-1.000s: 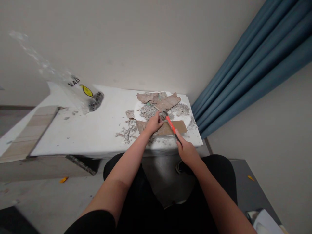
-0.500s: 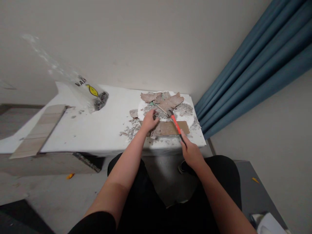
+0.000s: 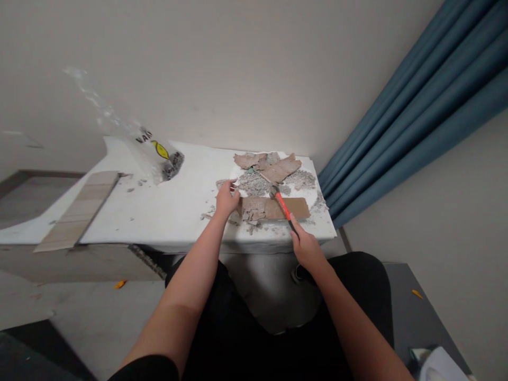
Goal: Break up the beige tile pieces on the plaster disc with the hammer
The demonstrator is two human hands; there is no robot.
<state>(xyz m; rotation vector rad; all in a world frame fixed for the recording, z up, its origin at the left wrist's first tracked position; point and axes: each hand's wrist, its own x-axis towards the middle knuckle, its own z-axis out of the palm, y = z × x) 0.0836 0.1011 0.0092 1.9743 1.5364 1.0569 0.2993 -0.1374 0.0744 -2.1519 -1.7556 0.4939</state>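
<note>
My right hand (image 3: 307,246) is wrapped round the black end of a hammer (image 3: 283,205) with a red handle. Its dark head rests over the near edge of a heap of grey crumbled bits (image 3: 254,183). Fingers apart, my left hand (image 3: 227,198) is over the left side of the debris, close to a flat broken piece there; I see nothing held in it. Between the hands lies a brown board (image 3: 291,208), its left part covered by a cracked, crumbly layer (image 3: 253,208). Torn brownish sheets (image 3: 280,168) lie behind the grey heap.
A clear plastic bag (image 3: 159,151) with dark grey bits stands on the white-covered table (image 3: 190,211). A wood-patterned strip (image 3: 81,209) overhangs the table's front at left. The wall closes off the back, and a blue curtain (image 3: 381,100) hangs at right.
My left hand has moved left, off the grey heap and the cracked layer. The hammer has shifted slightly left and down with my right hand. The view has turned a little.
</note>
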